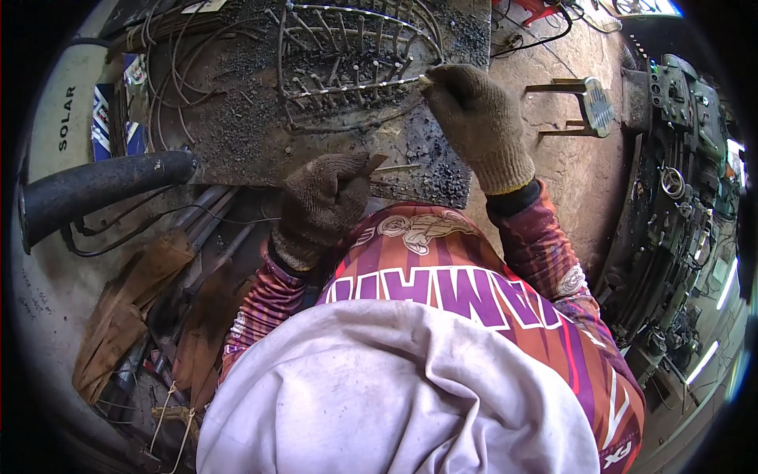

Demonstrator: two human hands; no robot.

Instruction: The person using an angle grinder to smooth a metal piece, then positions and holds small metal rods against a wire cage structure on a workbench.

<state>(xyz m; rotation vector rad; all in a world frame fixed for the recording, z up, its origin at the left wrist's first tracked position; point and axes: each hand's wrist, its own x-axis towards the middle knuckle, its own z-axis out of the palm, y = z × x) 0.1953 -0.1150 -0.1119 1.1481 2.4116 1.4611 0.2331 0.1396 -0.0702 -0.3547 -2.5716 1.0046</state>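
Both my hands wear dirty knitted work gloves. My left hand (322,201) is closed around a short, flat, rusty metal strip (374,163), which sticks out past the thumb near the table's front edge. My right hand (478,118) is raised at the right side, thumb and fingers pinched together at the right end of a rod with white marks along it. A small pale bit shows at those fingertips; I cannot tell what it is. That rod belongs to a curved metal frame (286,117) with several short bars across it, lying on the table.
Dark grit covers much of the metal table (237,130). Bent wires (180,95) lie at its left, beside a thick black pipe (110,186). A small stool (596,107) stands on the floor to the right, near a large machine (671,182). Brown cloth (130,308) hangs at lower left.
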